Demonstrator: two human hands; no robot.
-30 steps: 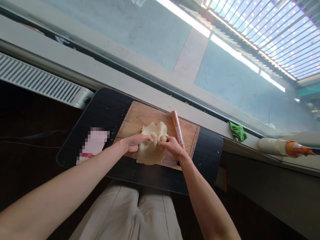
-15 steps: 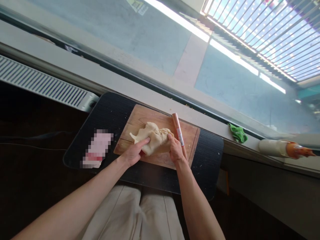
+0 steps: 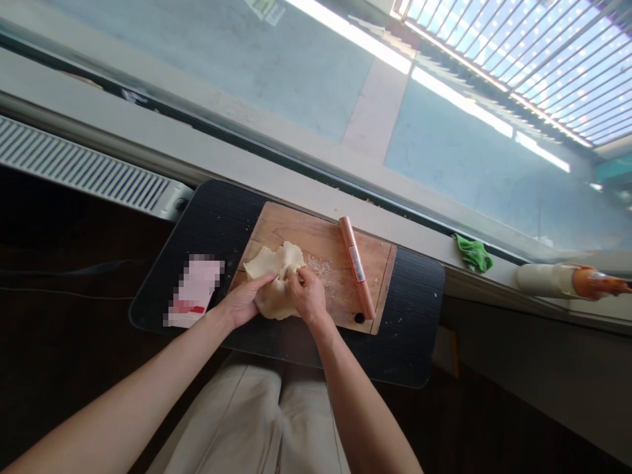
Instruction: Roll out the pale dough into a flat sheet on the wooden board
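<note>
A pale, floppy sheet of dough [image 3: 276, 299] lies folded and uneven toward the left half of the wooden cutting board [image 3: 311, 227]. My left hand [image 3: 247, 301] holds its near left side, thumb on top and the other fingers partly hidden beneath. With fingers curled, my right hand [image 3: 307, 294] grips the dough's right edge. White flour [image 3: 320, 266] is scattered on the board right of the dough. A copper-coloured rolling pin [image 3: 354, 263] with a label rests slantwise on the board's right side, apart from both hands.
The board lies on a small black table [image 3: 412, 309] with rounded corners. At its left is a pixelated pinkish item [image 3: 197, 289]. Beyond the table runs a windowsill [image 3: 419, 243] with a green cloth [image 3: 473, 253] and a white-and-orange bottle [image 3: 548, 282]. A radiator [image 3: 89, 168] stands left.
My right hand has moved left, carrying the dough's right edge inward over the rest. Flour and the rolling pin's lower end are uncovered. My left hand has shifted slightly left.
</note>
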